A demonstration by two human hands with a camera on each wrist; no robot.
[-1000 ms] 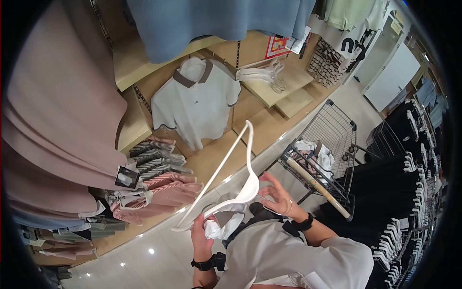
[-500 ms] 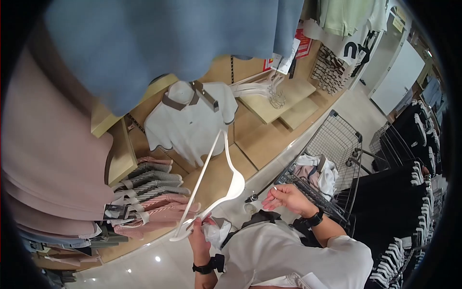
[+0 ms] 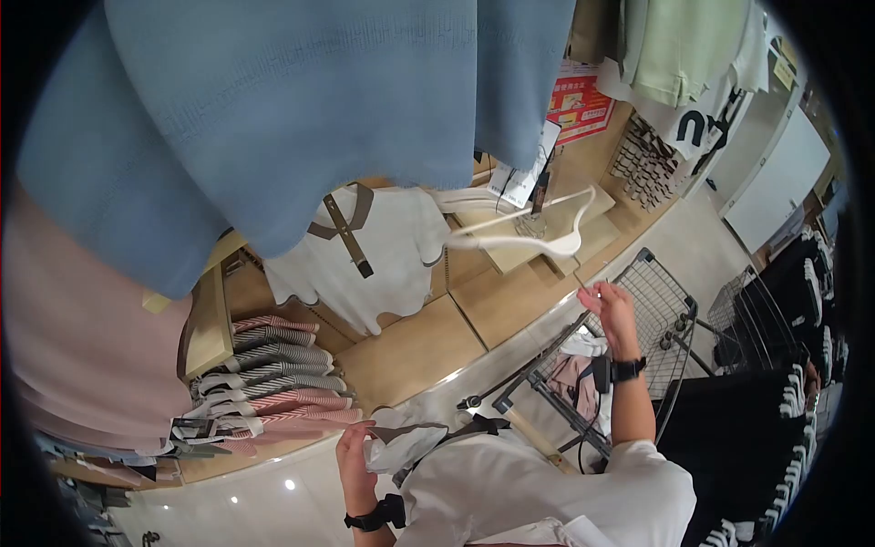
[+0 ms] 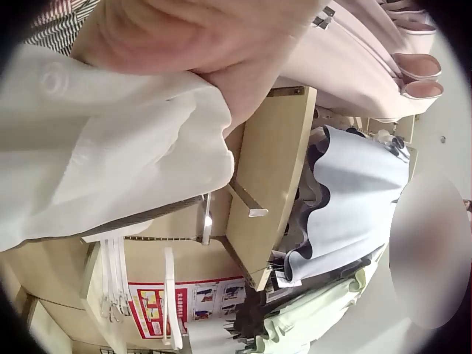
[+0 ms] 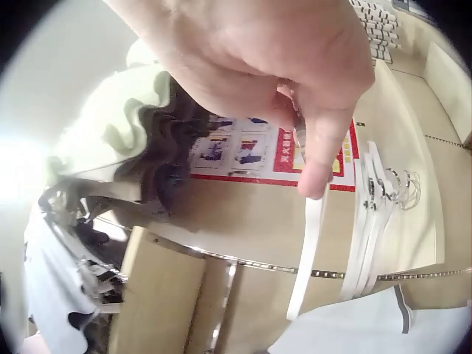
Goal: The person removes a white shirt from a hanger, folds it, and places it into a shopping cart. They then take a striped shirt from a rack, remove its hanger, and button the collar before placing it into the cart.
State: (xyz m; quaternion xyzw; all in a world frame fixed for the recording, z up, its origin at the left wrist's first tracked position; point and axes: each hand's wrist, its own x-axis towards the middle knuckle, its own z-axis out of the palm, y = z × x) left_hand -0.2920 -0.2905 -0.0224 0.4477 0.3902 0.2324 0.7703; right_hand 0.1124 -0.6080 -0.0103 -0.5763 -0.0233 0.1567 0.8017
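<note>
Head view: right hand (image 3: 612,308), three o'clock, grip pinching white hanger (image 3: 565,245) by its hook. Left hand (image 3: 355,448), seven o'clock, grip clasping white garment (image 4: 103,151).

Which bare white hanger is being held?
The white triangular hanger your right grip holds by its hook; other bare white hangers are bunched at the pale wooden shelf.

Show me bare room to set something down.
The light-brown wooden platform lies bare between the brown-collared white polo shirt and the pale tiled floor. Crowded: around the pink and grey striped shirts, and where white hangers occupy the pale wooden shelf.
</note>
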